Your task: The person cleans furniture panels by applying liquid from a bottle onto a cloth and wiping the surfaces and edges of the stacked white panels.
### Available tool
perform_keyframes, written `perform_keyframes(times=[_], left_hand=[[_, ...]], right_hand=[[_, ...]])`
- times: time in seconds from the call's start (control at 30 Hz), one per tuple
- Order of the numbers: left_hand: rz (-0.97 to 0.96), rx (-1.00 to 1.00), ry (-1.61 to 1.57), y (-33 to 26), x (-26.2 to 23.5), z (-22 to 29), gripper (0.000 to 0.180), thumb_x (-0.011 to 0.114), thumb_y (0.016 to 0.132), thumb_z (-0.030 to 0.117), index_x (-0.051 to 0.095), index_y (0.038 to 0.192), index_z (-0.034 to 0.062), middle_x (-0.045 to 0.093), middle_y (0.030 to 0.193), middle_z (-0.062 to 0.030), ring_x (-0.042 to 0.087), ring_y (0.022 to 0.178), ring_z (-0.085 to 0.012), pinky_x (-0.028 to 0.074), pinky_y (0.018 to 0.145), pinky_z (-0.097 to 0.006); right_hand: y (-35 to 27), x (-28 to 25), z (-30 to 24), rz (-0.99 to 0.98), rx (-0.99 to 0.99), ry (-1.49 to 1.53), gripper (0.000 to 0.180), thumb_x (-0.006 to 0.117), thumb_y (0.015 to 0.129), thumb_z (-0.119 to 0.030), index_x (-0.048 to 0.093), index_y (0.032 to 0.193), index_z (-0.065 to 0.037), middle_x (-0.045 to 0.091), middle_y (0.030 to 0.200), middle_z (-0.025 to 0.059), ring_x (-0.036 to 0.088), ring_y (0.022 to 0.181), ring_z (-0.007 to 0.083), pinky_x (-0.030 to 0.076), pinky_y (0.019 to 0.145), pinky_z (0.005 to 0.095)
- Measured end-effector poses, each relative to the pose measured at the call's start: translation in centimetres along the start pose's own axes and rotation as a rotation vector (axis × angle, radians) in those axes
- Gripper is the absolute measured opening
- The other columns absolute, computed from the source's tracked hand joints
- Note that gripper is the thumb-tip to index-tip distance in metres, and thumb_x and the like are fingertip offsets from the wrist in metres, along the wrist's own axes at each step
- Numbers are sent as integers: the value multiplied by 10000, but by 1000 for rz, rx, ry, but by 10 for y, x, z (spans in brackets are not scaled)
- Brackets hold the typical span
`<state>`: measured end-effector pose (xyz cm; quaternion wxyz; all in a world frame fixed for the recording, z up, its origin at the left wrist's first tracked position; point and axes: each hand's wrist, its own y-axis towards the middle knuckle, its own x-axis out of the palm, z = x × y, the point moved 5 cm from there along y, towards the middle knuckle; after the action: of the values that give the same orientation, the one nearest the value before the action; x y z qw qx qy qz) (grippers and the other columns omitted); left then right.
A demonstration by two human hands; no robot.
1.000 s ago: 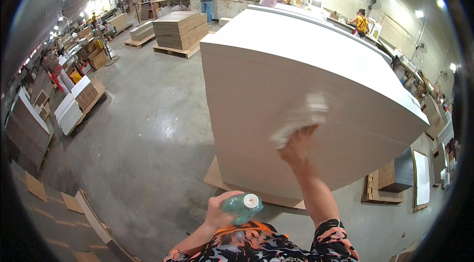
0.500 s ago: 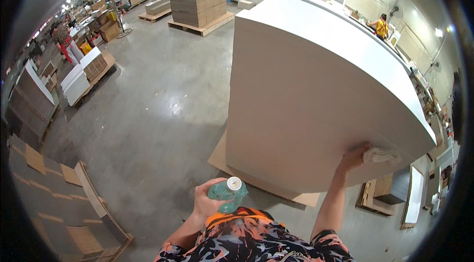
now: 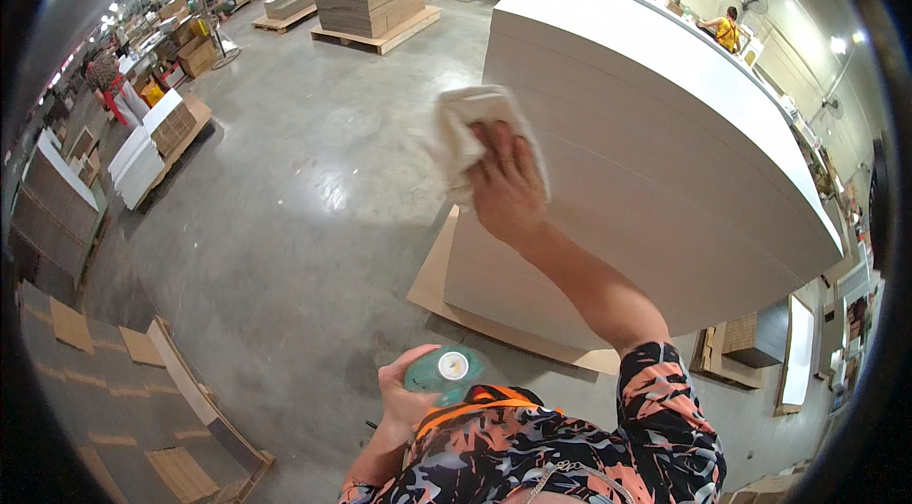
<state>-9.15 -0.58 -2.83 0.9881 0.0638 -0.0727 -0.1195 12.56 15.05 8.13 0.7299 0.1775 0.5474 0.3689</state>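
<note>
My right hand (image 3: pixel 508 181) presses a white cloth (image 3: pixel 465 110) at the left edge of a tall stack of white panels (image 3: pixel 627 162). The cloth is slightly blurred and juts out past the stack's edge. Low in front of my body, my left hand (image 3: pixel 404 385) is wrapped round a green translucent bottle (image 3: pixel 427 373) with a white cap (image 3: pixel 453 366). The bottle's lower part is hidden by my hand and clothing.
Cardboard (image 3: pixel 432 281) lies under the panel stack. A pallet of brown boards (image 3: pixel 370 5) stands on the grey floor (image 3: pixel 285 266) ahead. Wrapped boards (image 3: pixel 142 409) are at the lower left. Other people work at the far benches, one in yellow (image 3: pixel 728 33).
My right hand has swept the cloth from the right end of the stack's side across to its left edge. My left hand still holds the bottle, shifted slightly.
</note>
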Motion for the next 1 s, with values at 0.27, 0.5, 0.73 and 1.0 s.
perform_keyframes(times=[0.27,0.5,0.73,1.0], left_hand=[[-3,15,48,4,-9,2,512,804,540,-75,683,1035,-22,707,996,-100,667,925,-171,535,854,-316],[-105,4,65,12,4,-4,519,834,533,-59,683,1028,-18,708,981,-89,665,914,-161,536,841,-315],[-295,-36,102,26,46,-7,486,848,584,-40,673,1037,-22,705,953,-66,653,888,-142,534,835,-323],[-603,-43,169,40,86,0,424,808,654,75,667,1041,-28,708,931,-76,659,872,-147,508,821,-283]], right_hand=[[-13,-6,9,-68,-99,11,513,576,792,-152,566,1295,-53,503,1399,100,402,1357,258,239,1162,436],[-182,-39,92,-211,235,-176,670,668,732,-187,495,1367,-59,516,1360,154,475,1247,366,301,1076,584],[-364,-104,113,525,1726,739,441,493,888,-139,503,1292,37,562,1275,161,549,1173,301,449,1009,408],[-333,-150,24,1185,1759,1789,337,609,825,-150,576,1140,-34,665,1013,102,674,889,236,571,824,382]])
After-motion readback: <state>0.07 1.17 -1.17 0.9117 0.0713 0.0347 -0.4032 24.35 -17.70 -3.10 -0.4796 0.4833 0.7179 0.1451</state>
